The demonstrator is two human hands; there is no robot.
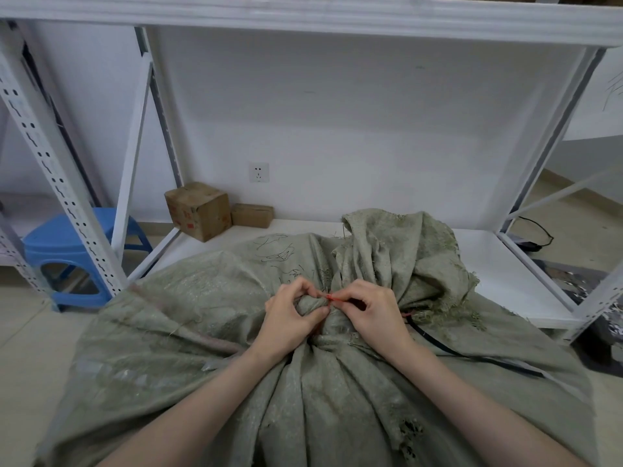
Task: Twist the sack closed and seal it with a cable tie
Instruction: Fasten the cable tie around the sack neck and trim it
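A large grey-green woven sack (188,332) lies in front of me, its neck gathered and twisted at the middle. The frayed mouth (401,251) stands up behind the neck. A thin red cable tie (332,297) runs over the top of the twisted neck. My left hand (290,318) wraps round the neck and pinches the tie's end between thumb and forefinger. From the right, my right hand (371,313) pinches the tie too, and a red tail (407,313) sticks out past its knuckles.
A black strap or cord (472,357) lies across the sack at the right. White metal shelving (526,264) surrounds the sack, with two cardboard boxes (199,210) on its low shelf. A blue plastic stool (74,254) stands at the left. A wall socket (259,172) is behind.
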